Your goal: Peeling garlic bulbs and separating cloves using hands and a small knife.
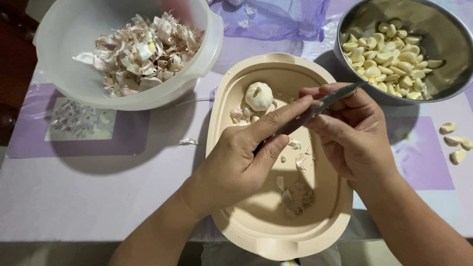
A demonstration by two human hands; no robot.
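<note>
Across the bench [74,197], a lilac cloth is lying under everything. At the upper left, a big white plastic bowl [64,49] is holding a heap of papery garlic skins [145,49], and at the upper right a steel bowl [443,34] is holding peeled garlic cloves [389,59]. Between them a purple mesh bag [276,17] is sitting at the far edge. In the middle, a beige oval tray [325,207] is carrying a whole garlic bulb [258,96] near its far end, with skin scraps [295,194] scattered toward the near end. Over the tray, the left hand [236,162] is closing its grip round a knife [315,109], forefinger lying along the blade. The right hand [352,135] is curling its fingers just under the blade's tip; whether its grip is pinching anything I cannot tell. A few loose cloves [456,143] are lying on the cloth at the right edge.
</note>
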